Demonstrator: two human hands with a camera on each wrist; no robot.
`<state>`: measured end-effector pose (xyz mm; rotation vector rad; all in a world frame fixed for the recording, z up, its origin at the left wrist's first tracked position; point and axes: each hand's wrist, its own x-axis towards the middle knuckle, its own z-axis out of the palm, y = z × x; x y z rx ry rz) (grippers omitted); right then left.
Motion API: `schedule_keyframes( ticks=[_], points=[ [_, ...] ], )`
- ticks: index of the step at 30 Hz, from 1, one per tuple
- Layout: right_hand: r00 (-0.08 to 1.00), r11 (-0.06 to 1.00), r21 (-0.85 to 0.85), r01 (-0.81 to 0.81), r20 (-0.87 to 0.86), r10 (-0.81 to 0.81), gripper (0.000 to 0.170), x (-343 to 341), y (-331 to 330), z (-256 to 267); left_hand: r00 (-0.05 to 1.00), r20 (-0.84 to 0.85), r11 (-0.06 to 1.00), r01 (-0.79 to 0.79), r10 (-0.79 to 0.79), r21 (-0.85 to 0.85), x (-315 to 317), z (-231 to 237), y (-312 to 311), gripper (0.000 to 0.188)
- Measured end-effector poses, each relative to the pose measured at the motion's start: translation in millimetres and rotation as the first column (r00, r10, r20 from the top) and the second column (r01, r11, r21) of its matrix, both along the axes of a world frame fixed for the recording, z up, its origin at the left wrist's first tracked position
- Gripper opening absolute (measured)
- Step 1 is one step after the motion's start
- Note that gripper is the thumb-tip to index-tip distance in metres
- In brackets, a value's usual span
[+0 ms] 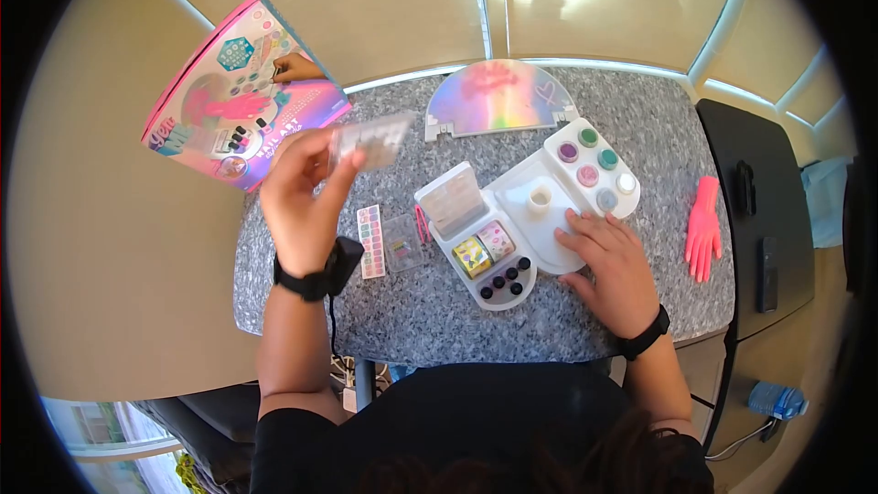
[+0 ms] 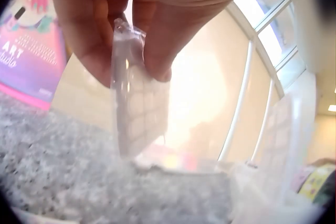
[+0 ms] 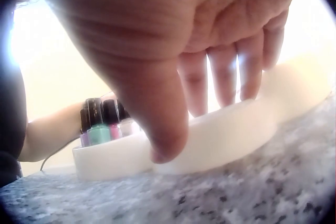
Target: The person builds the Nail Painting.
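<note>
My left hand (image 1: 302,192) pinches a clear plastic case (image 1: 373,141) between thumb and fingers, raised above the table near the box. In the left wrist view the case (image 2: 140,111) stands edge-on, its side divided into small compartments. My right hand (image 1: 615,273) rests with fingers extended on the edge of a white tray (image 1: 551,252), thumb at its side wall. Several black-capped nail polish bottles (image 1: 508,280), a yellow patterned roll (image 1: 473,256) and a pink-white roll (image 1: 496,240) sit in the tray's left part. A clear compartmented lid (image 1: 450,198) stands raised there.
Glitter pots (image 1: 587,175) fill the tray's right part. A sticker sheet (image 1: 370,242), another clear case (image 1: 401,243) and a pink tool (image 1: 422,223) lie left of it. A rainbow panel (image 1: 501,101), nail art box (image 1: 242,101) and pink model hand (image 1: 703,233) stand around.
</note>
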<state>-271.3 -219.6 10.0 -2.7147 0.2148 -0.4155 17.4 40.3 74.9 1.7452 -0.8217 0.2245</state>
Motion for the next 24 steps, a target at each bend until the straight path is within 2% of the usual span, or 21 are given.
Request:
schedule_keyframes(
  ticks=[1,3,5,7,11,13,17,20,24],
  points=[
    [1.0,1.0,-0.004,0.0,0.0,0.0,0.065,0.0,0.0,-0.3,0.988,0.113,0.976,0.128,-0.109,-0.176,-18.5,11.3,-1.2,0.027],
    [1.0,1.0,0.0,0.001,-0.006,-0.001,0.066,0.3,-0.1,-0.3,0.942,0.258,0.976,0.22,-0.212,0.0,-37.7,20.7,0.4,0.033],
    [1.0,1.0,-0.001,-0.003,-0.011,0.003,0.066,0.0,0.4,0.6,0.893,0.384,0.965,0.167,-0.235,0.202,-52.1,18.6,-11.7,0.031],
    [1.0,1.0,0.009,0.005,-0.014,-0.005,0.066,0.2,1.4,1.9,0.88,0.386,0.929,0.142,-0.276,0.341,-58.2,-0.9,-21.9,0.031],
    [1.0,1.0,0.002,0.008,0.0,-0.008,0.066,-0.4,2.2,-0.1,0.897,0.357,0.884,0.071,-0.259,0.463,-68.5,-29.0,-33.1,0.035],
    [1.0,1.0,-0.013,0.012,0.001,-0.012,0.066,-0.9,3.4,-0.1,0.829,0.507,0.841,-0.087,-0.236,0.534,-72.7,-33.6,-33.9,0.039],
    [1.0,1.0,0.003,0.004,0.001,-0.004,0.066,-0.5,3.4,0.3,0.798,0.568,0.866,-0.127,-0.201,0.485,-73.5,-33.9,-34.5,0.042],
    [1.0,1.0,0.003,0.001,0.002,-0.001,0.067,-0.3,3.4,0.7,0.839,0.505,0.869,-0.083,-0.204,0.488,-70.0,-33.1,-31.5,0.043],
    [1.0,1.0,0.005,0.001,0.002,-0.001,0.067,-0.4,3.3,1.1,0.829,0.512,0.809,-0.133,-0.227,0.573,-67.3,-33.0,-27.5,0.043]
  ],
)
